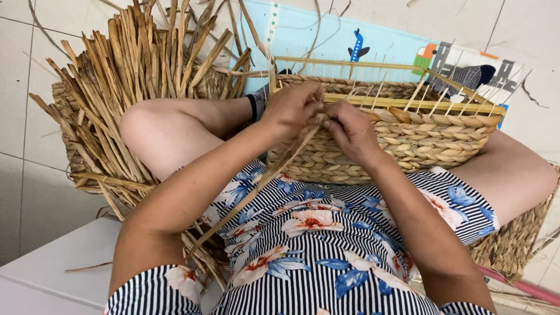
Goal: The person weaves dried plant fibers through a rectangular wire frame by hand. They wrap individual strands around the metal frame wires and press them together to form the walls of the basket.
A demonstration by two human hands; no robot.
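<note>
A half-woven straw basket (419, 141) rests on my lap, its plaited wall rising around a frame of thin upright sticks (415, 94). My left hand (291, 107) and my right hand (350, 129) meet at the basket's near rim, both pinching a long flat straw strand (260, 182) that trails down across my striped floral dress. The strand's upper end is hidden between my fingers.
A big bundle of dry straw stalks (132, 75) stands in a woven basket at my left knee. A light blue play mat (335, 37) lies on the tiled floor beyond. Another woven piece (522, 237) sits under my right leg. A white surface (55, 261) is at bottom left.
</note>
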